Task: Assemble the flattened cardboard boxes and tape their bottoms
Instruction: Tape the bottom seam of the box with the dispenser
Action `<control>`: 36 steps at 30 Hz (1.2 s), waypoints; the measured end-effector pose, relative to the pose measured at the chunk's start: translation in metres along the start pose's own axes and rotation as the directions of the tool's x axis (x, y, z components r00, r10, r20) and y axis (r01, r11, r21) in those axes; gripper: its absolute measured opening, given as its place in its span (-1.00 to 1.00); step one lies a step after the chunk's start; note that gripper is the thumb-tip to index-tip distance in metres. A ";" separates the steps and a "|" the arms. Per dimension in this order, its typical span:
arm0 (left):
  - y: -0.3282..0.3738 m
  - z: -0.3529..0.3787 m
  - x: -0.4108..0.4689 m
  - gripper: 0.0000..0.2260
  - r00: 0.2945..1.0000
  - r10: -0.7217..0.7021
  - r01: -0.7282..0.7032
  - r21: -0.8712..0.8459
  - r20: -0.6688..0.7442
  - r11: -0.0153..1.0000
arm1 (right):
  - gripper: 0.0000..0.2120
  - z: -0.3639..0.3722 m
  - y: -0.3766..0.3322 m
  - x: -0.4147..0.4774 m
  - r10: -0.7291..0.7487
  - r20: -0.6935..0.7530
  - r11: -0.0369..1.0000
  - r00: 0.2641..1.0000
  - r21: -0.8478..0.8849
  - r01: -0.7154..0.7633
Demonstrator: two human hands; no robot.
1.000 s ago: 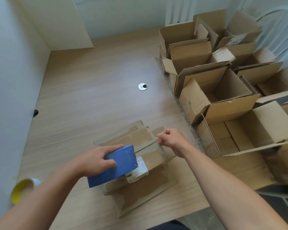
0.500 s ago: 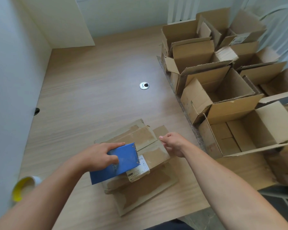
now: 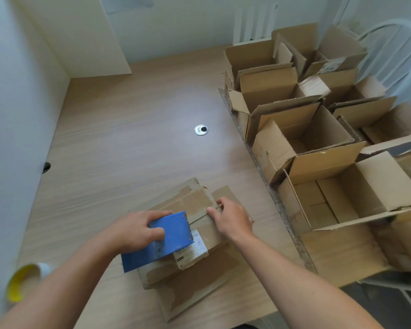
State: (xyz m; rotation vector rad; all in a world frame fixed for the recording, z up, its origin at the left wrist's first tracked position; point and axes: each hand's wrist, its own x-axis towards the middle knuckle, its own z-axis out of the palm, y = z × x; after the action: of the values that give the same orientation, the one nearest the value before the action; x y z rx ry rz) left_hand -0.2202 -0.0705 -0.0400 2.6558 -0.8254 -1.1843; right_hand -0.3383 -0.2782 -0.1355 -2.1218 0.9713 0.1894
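Our left hand (image 3: 138, 230) grips the blue tape dispenser (image 3: 169, 238), thumb on its face, holding it down on the cardboard box (image 3: 199, 274) that lies at six o'clock on the table (image 3: 128, 138). Our right hand (image 3: 233, 219) rests bent-fingered on the tape strip (image 3: 198, 216) just beside it; whether it pinches, we cannot tell. Open boxes (image 3: 318, 138) crowd from one to four o'clock. A metal grommet (image 3: 201, 130) sits at twelve, a yellow roll (image 3: 22, 283) at eight.

A person's left hand (image 3: 133, 230) grips a blue tape dispenser (image 3: 173, 241) atop a cardboard box (image 3: 195, 203) on a wooden table (image 3: 128, 138), while the right hand (image 3: 233, 219) presses on the box's top; open boxes (image 3: 318, 138) crowd the table's right side
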 end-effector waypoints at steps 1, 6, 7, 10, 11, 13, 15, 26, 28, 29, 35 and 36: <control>-0.001 0.001 -0.001 -0.38 1.000 0.005 -0.005 0.018 -0.012 1.000 | -0.61 0.003 0.002 -0.002 0.027 0.009 1.000 1.000 0.015 -0.027; -0.009 0.009 -0.008 -0.55 0.991 0.074 -0.068 0.054 -0.109 0.996 | -0.55 0.008 0.007 0.000 0.107 0.001 0.975 0.994 0.196 -0.105; -0.012 0.010 -0.011 -0.57 0.990 0.079 -0.075 0.042 -0.119 0.996 | -0.54 0.010 0.008 0.000 0.114 0.010 0.971 0.993 0.211 -0.114; -0.032 0.005 -0.027 -0.58 0.994 0.050 -0.049 0.017 -0.101 0.999 | -0.55 0.012 0.008 0.003 0.117 0.017 0.963 0.993 0.245 -0.117; -0.043 0.004 -0.034 -0.57 0.995 0.038 -0.039 -0.010 -0.090 0.999 | -0.55 0.012 0.010 0.003 0.110 0.012 0.962 0.994 0.252 -0.110; -0.068 -0.001 -0.050 -0.58 0.997 0.035 -0.045 -0.135 -0.074 0.990 | -0.55 0.013 0.012 0.004 0.089 -0.001 0.960 0.996 0.265 -0.086; -0.086 -0.004 -0.064 -0.60 0.997 0.063 -0.074 -0.232 -0.053 0.970 | -0.54 0.015 0.010 0.004 0.070 -0.019 0.963 0.997 0.261 -0.063; -0.161 0.008 -0.100 -0.65 0.999 0.027 -0.033 -0.401 -0.021 0.916 | -0.61 0.023 -0.006 -0.005 0.037 -0.019 0.971 0.999 0.236 -0.031; -0.178 0.016 -0.107 -0.69 1.000 0.003 -0.005 -0.473 -0.005 0.881 | -0.62 0.024 -0.006 -0.004 0.041 -0.005 0.961 0.999 0.275 -0.038; -0.183 0.020 -0.108 -0.71 1.000 -0.003 0.004 -0.502 0.003 0.865 | -0.62 0.024 -0.007 -0.004 0.047 0.002 0.953 0.999 0.299 -0.046; -0.198 0.033 -0.105 -0.66 1.000 -0.010 0.018 -0.562 0.017 0.827 | -0.65 0.027 -0.015 -0.004 0.191 0.079 0.856 0.978 0.474 -0.206; -0.200 0.034 -0.103 -0.65 1.000 -0.012 0.020 -0.566 0.018 0.824 | -0.65 0.027 -0.016 -0.004 0.203 0.089 0.843 0.975 0.491 -0.220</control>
State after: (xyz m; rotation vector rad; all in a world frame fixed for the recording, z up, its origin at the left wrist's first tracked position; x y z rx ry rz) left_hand -0.2144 0.1567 -0.0594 2.1629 -0.3626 -1.2156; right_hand -0.3254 -0.2502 -0.1432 -1.5321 1.0985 0.0701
